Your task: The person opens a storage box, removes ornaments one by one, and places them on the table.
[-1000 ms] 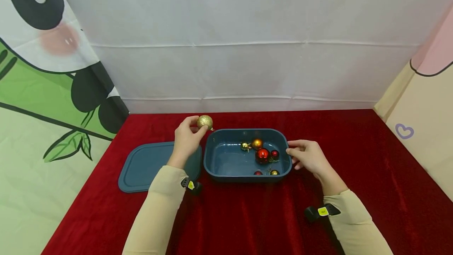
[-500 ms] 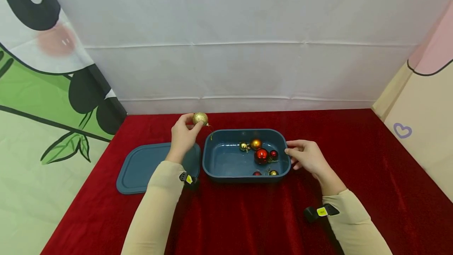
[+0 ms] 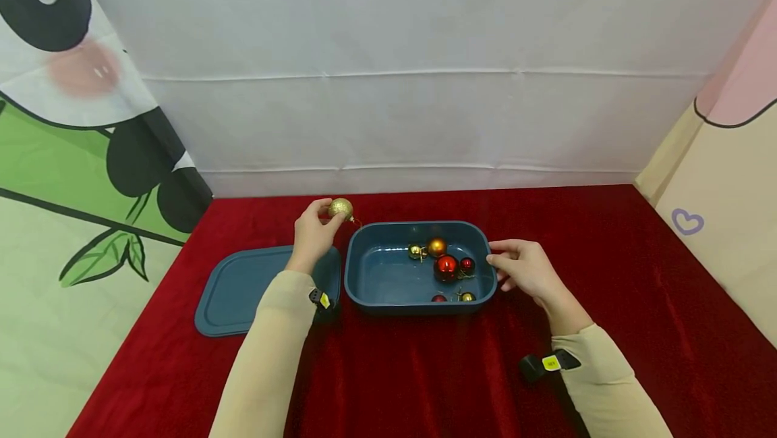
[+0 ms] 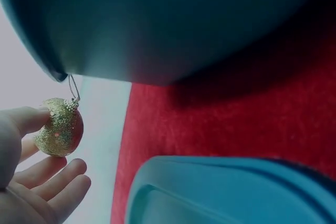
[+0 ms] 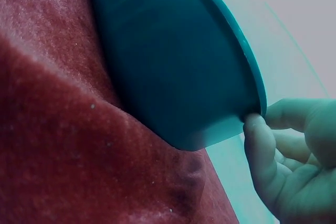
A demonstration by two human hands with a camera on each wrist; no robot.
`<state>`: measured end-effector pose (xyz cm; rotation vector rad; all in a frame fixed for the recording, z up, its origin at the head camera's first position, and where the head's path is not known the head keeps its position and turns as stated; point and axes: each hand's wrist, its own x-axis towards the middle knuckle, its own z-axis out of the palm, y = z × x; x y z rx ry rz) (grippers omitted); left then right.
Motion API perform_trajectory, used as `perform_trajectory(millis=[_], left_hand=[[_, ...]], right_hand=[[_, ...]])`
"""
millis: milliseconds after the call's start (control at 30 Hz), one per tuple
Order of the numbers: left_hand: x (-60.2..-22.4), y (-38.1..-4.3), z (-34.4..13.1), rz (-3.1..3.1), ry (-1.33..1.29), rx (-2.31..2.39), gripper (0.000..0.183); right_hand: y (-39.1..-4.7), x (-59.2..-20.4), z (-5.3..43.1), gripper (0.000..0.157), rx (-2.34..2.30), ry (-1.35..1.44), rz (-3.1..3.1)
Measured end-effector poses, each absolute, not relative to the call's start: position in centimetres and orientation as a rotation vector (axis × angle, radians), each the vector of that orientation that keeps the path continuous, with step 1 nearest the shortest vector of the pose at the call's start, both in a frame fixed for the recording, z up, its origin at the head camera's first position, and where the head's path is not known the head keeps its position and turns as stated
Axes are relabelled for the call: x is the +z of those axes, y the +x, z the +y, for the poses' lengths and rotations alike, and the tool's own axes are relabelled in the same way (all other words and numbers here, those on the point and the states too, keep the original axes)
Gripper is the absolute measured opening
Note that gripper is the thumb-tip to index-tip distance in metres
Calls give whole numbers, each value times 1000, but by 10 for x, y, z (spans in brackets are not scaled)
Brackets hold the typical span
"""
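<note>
My left hand (image 3: 311, 241) pinches a gold glitter Christmas bauble (image 3: 341, 208) between thumb and fingers, just beyond the back left corner of the blue box (image 3: 376, 306). In the left wrist view the bauble's thin string loop (image 4: 73, 86) reaches up to the box rim. With thumb and forefinger, my right hand (image 3: 527, 268) grips the right end of the box rim (image 5: 252, 66). Inside the box lie a larger shiny red bauble (image 3: 446, 268), an orange-gold bauble (image 3: 437, 247), a small gold bauble (image 3: 415, 252) and several other small ones, mostly toward the right.
A flat blue lid (image 3: 227, 296) lies on the dark red cloth (image 3: 419, 377), left of the box and partly under my left forearm. A pale fabric wall (image 3: 413, 121) stands behind the table, with printed cartoon panels at both sides.
My left hand has drawn the gold bauble slightly left, away from the box, then lowered it a little. The right hand keeps its grip on the rim.
</note>
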<state>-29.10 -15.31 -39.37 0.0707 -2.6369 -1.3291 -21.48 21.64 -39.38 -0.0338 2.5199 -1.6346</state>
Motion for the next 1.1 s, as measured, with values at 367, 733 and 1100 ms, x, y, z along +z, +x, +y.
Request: perform_trajectory(millis=[367,733,1100], left_hand=[[-414,-301,-171,-2708,172,-1265,48],[-421,-301,-180,-2765,231,-1185,47],[-420,-299,-183,-2792,267,-1162,49]], right_hand=[[-215,-392,218,40,-1622,-33,2513],[-214,-391,218,41,-1624,-48,2514],[-214,-392,218,40,-1618,-44,2523]])
